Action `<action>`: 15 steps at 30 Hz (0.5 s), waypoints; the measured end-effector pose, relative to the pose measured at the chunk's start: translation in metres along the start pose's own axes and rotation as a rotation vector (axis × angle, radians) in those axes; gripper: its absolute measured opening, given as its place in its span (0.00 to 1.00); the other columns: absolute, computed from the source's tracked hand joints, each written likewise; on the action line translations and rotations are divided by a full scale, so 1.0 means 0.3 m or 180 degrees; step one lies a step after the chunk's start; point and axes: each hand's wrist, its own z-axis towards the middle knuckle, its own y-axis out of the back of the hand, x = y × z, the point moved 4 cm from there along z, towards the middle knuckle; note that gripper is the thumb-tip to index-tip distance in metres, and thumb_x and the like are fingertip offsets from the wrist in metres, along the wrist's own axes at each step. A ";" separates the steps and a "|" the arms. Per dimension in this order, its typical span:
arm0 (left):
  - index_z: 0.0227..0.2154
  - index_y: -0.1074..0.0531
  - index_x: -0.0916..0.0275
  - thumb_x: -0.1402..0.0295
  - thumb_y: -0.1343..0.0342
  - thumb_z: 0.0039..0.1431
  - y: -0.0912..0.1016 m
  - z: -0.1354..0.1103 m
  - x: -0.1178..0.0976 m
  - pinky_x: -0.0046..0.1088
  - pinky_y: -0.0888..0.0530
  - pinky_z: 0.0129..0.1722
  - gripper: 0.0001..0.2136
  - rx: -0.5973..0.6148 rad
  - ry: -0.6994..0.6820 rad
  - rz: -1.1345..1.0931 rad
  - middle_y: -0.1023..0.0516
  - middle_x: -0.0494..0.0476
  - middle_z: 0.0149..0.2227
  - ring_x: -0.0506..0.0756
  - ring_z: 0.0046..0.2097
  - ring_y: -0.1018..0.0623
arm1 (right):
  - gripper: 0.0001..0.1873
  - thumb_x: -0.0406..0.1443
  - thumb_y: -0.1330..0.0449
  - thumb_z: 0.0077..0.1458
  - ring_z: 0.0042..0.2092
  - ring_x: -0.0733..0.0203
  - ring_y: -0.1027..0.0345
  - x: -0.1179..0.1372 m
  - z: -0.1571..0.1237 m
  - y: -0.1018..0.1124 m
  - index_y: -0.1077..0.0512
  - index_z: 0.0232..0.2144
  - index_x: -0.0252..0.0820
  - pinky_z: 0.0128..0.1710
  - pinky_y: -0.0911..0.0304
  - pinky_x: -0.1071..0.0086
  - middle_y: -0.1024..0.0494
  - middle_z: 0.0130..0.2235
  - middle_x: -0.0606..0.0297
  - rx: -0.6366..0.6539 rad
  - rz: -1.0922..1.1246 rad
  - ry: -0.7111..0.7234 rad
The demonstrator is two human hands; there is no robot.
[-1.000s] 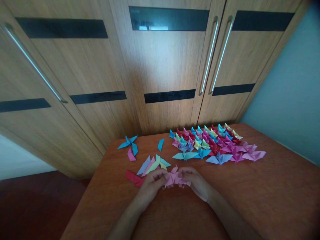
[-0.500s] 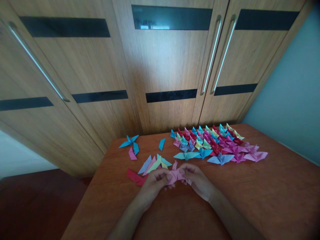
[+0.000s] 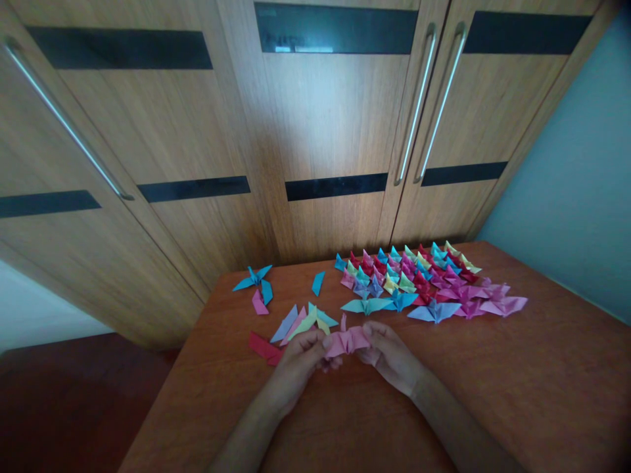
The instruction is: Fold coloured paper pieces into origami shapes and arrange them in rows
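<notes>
Here, the pink crane (image 3: 348, 341) spreads sideways, tip (image 3: 344, 322) apparently pointing away.

The pink crane (image 3: 348, 340) was matt paper, crisply creased. The other cranes (image 3: 422, 288) looked like the same dull paper, as did the folded pieces (image 3: 284, 324), smooth between their folds. The desk (image 3: 355, 414) had a reddish wood look, smooth with a faint sheen. The wardrobe (image 3: 325, 125) showed satin, fine-grained wood, shiny metal handles (image 3: 416, 108) and dark, glossy, glass-like strips (image 3: 335, 29). The wall (image 3: 566, 171) appeared matt.
</notes>
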 end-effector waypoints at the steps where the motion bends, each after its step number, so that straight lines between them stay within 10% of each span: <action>1: 0.24 0.31 0.65 0.60 0.45 0.58 0.001 0.001 -0.001 0.23 0.37 0.27 0.13 -0.0002 -0.0020 0.0020 0.26 0.55 0.25 0.49 0.27 0.31 | 0.16 0.43 0.36 0.49 0.22 0.72 0.45 0.001 -0.002 -0.002 0.33 0.21 0.38 0.22 0.50 0.76 0.35 0.19 0.72 0.0009 -0.0112 -0.0011; 15: 0.26 0.27 0.65 0.72 0.45 0.50 0.003 0.021 0.003 0.23 0.35 0.29 0.03 -0.0047 -0.0070 0.1259 0.27 0.50 0.25 0.51 0.29 0.29 | 0.11 0.38 0.34 0.47 0.30 0.68 0.37 0.018 -0.006 -0.013 0.27 0.34 0.40 0.26 0.43 0.75 0.27 0.31 0.66 0.0000 -0.1099 0.0201</action>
